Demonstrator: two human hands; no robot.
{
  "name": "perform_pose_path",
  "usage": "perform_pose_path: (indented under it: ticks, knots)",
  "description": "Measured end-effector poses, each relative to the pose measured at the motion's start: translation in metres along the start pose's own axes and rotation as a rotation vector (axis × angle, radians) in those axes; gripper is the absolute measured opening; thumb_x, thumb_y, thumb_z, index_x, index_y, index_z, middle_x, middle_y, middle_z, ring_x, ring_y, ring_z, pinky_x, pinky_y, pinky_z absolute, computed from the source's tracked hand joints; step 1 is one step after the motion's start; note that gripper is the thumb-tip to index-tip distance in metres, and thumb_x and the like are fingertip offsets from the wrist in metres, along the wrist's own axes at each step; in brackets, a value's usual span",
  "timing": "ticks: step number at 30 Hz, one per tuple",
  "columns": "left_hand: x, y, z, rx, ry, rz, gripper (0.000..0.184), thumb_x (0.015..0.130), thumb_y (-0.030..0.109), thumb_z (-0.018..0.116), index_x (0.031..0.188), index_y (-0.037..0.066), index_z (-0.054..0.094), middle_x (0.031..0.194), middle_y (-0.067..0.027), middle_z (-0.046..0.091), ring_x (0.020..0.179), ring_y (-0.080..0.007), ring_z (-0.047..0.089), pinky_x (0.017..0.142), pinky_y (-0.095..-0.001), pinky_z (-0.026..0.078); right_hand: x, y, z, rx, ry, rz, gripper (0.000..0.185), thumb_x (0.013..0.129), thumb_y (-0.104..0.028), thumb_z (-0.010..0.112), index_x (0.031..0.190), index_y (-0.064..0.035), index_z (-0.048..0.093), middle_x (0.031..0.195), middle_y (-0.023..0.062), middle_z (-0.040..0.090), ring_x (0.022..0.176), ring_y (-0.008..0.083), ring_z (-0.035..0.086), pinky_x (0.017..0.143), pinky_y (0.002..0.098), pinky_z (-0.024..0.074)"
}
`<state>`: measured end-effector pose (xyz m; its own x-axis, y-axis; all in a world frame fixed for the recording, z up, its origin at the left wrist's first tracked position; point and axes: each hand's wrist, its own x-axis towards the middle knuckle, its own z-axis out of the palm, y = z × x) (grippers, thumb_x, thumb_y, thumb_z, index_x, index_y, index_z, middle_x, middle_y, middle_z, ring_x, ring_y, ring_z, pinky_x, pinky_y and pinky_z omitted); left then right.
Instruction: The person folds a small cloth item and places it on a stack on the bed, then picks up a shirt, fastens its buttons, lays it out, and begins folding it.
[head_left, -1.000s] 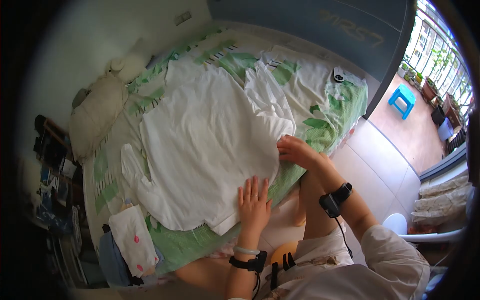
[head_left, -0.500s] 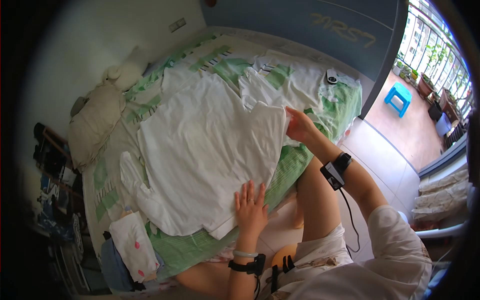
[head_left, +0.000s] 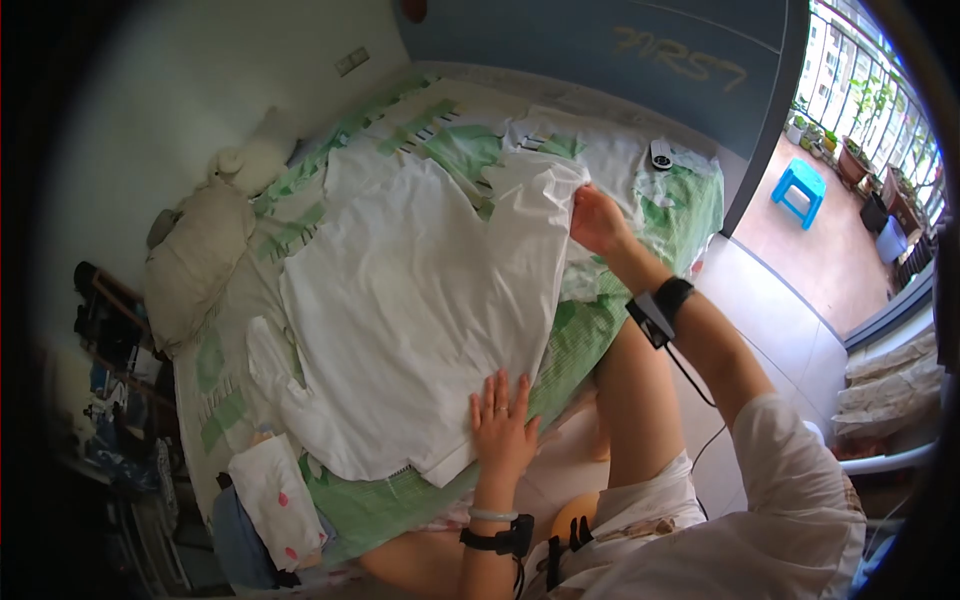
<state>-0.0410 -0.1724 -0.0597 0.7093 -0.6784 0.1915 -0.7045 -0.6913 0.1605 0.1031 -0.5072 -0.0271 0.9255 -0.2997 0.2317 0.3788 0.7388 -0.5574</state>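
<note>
A large white long-sleeved shirt [head_left: 400,300] lies spread over the bed, with one sleeve [head_left: 275,375] bent along its left side. My left hand [head_left: 502,435] rests flat on the shirt's near edge, fingers apart. At the shirt's right edge, my right hand [head_left: 598,220] pinches the white cloth and holds it raised off the bed, pulling folds into it. The fingertips of that hand are partly hidden by the cloth.
Folded clothes [head_left: 275,500] are stacked at the bed's near left corner. A pillow [head_left: 200,255] and a plush toy [head_left: 255,160] lie at the left, a remote control [head_left: 661,154] at the far right. A blue stool [head_left: 799,193] stands on the balcony.
My right hand has moved up and slightly away, lifting the shirt's right edge and drawing it into folds. My left hand stays flat in the same place on the shirt.
</note>
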Motion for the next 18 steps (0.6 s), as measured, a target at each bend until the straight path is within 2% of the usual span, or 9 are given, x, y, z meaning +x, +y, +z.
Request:
perform_pose_path:
  ticks: [4, 6, 7, 8, 11, 13, 14, 15, 18]
  knots:
    - [-0.001, -0.001, 0.002, 0.004, -0.011, 0.004, 0.071, 0.077, 0.033, 0.065, 0.140, 0.016, 0.036, 0.146, -0.0164, 0.028, 0.135, -0.0325, 0.027, 0.110, -0.0488, 0.016, -0.033, -0.010, 0.005, 0.379, -0.022, 0.139, 0.045, 0.087, -0.035, 0.051, 0.119, -0.0047, 0.046, 0.124, 0.0127, 0.052, 0.114, 0.0299, 0.050, 0.104, 0.0427, 0.0338]
    - [-0.001, -0.003, 0.001, -0.001, -0.019, 0.007, 0.072, 0.077, 0.033, 0.066, 0.141, 0.017, 0.035, 0.147, -0.0161, 0.028, 0.135, -0.0320, 0.027, 0.110, -0.0488, 0.016, -0.031, -0.015, 0.003, 0.544, 0.408, 0.424, 0.052, 0.086, -0.045, 0.052, 0.113, -0.0006, 0.051, 0.121, 0.0143, 0.053, 0.116, 0.0294, 0.049, 0.105, 0.0394, 0.0339]
    - [-0.001, -0.004, 0.002, 0.005, -0.017, 0.012, 0.072, 0.077, 0.033, 0.066, 0.141, 0.017, 0.035, 0.147, -0.0161, 0.028, 0.135, -0.0320, 0.027, 0.110, -0.0488, 0.016, -0.020, -0.013, -0.016, 0.441, 0.363, 0.476, 0.047, 0.085, -0.042, 0.058, 0.104, 0.0014, 0.056, 0.105, 0.0119, 0.061, 0.097, 0.0250, 0.061, 0.089, 0.0366, 0.0482]
    - [-0.001, -0.004, 0.003, 0.001, -0.021, 0.007, 0.072, 0.077, 0.032, 0.066, 0.141, 0.018, 0.035, 0.147, -0.0160, 0.028, 0.135, -0.0320, 0.027, 0.110, -0.0490, 0.016, 0.002, -0.010, -0.053, 0.445, 0.357, 0.471, 0.047, 0.085, -0.042, 0.058, 0.104, 0.0014, 0.056, 0.105, 0.0119, 0.061, 0.097, 0.0250, 0.061, 0.089, 0.0366, 0.0482]
    - [0.000, -0.004, 0.003, 0.000, -0.025, 0.000, 0.073, 0.076, 0.031, 0.067, 0.141, 0.018, 0.035, 0.147, -0.0160, 0.028, 0.135, -0.0320, 0.026, 0.110, -0.0492, 0.015, 0.050, -0.015, -0.093, 0.419, -0.228, 0.751, 0.030, 0.086, -0.031, 0.061, 0.097, -0.0034, 0.060, 0.093, 0.0080, 0.064, 0.086, 0.0225, 0.064, 0.081, 0.0374, 0.0523]
    - [0.000, -0.003, 0.002, 0.004, -0.031, -0.004, 0.074, 0.076, 0.031, 0.067, 0.141, 0.018, 0.035, 0.147, -0.0161, 0.027, 0.135, -0.0321, 0.026, 0.110, -0.0494, 0.015, 0.052, -0.035, -0.033, -0.249, 0.495, 0.492, 0.015, 0.086, -0.021, 0.060, 0.091, -0.0065, 0.061, 0.080, 0.0041, 0.065, 0.074, 0.0206, 0.064, 0.072, 0.0360, 0.0542]
    - [0.000, -0.003, 0.001, 0.001, -0.031, -0.003, 0.074, 0.075, 0.030, 0.068, 0.141, 0.017, 0.035, 0.147, -0.0162, 0.027, 0.135, -0.0322, 0.026, 0.110, -0.0495, 0.016, 0.060, -0.039, -0.025, -0.232, 0.557, 0.315, 0.023, 0.085, -0.021, 0.061, 0.101, -0.0045, 0.058, 0.100, 0.0103, 0.061, 0.095, 0.0266, 0.060, 0.091, 0.0419, 0.0451]
    - [0.000, -0.002, 0.000, -0.002, -0.033, -0.002, 0.074, 0.075, 0.030, 0.068, 0.140, 0.017, 0.036, 0.147, -0.0163, 0.028, 0.135, -0.0323, 0.026, 0.110, -0.0495, 0.016, 0.064, -0.051, -0.016, -0.147, 0.460, 0.225, 0.031, 0.088, -0.025, 0.056, 0.111, -0.0053, 0.053, 0.110, 0.0107, 0.059, 0.105, 0.0287, 0.055, 0.097, 0.0442, 0.0396]
    - [-0.001, -0.002, 0.000, -0.005, -0.016, 0.006, 0.073, 0.075, 0.030, 0.068, 0.139, 0.016, 0.037, 0.146, -0.0164, 0.028, 0.135, -0.0327, 0.027, 0.110, -0.0494, 0.016, 0.057, -0.075, 0.012, -0.099, 0.246, -0.088, 0.032, 0.092, -0.029, 0.048, 0.116, -0.0074, 0.051, 0.116, 0.0116, 0.056, 0.111, 0.0311, 0.051, 0.100, 0.0490, 0.0354]
